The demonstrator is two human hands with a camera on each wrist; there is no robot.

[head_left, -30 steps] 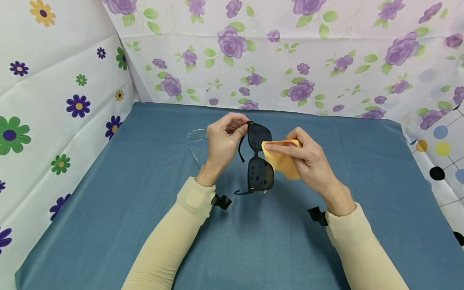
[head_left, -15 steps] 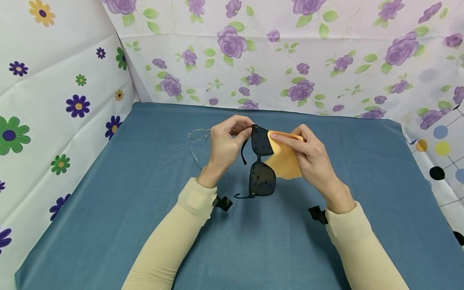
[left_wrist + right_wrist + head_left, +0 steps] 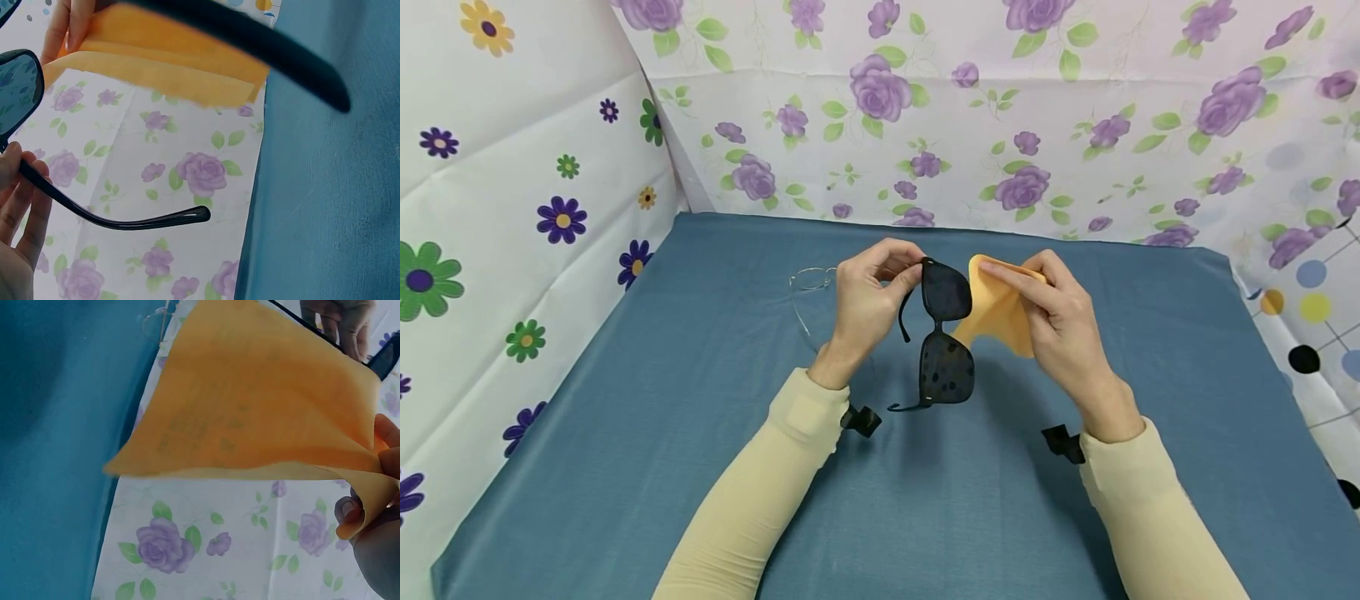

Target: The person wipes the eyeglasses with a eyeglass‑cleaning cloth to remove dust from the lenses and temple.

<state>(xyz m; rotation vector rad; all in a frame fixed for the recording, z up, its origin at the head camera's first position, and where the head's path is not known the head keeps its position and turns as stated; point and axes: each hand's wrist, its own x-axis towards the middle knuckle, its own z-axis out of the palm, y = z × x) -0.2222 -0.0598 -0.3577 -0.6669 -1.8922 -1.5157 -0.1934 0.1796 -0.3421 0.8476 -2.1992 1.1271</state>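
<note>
Black sunglasses (image 3: 946,367) are held up on end over the table, one lens above the other, with dark spots on the lower lens. My left hand (image 3: 876,304) pinches them at the upper outer corner of the frame, by the hinge. In the left wrist view one temple (image 3: 144,223) points out past the fingers, and the other crosses the top, blurred. My right hand (image 3: 1063,321) pinches a yellow cleaning cloth (image 3: 1000,304) between thumb and fingers. The cloth hangs just right of the upper lens, its lower corner close to the bridge.
Thin wire-framed eyeglasses (image 3: 797,300) lie on the blue tablecloth (image 3: 715,400), partly hidden behind the left hand. Flower-printed sheets (image 3: 820,100) stand up along the back and sides of the table. A small black camera mount (image 3: 861,421) sits at the left wrist.
The cloth has moved from over the sunglasses' upper lens to the right, uncovering it. My right hand has drawn right with it. The left hand with the sunglasses has shifted slightly right.
</note>
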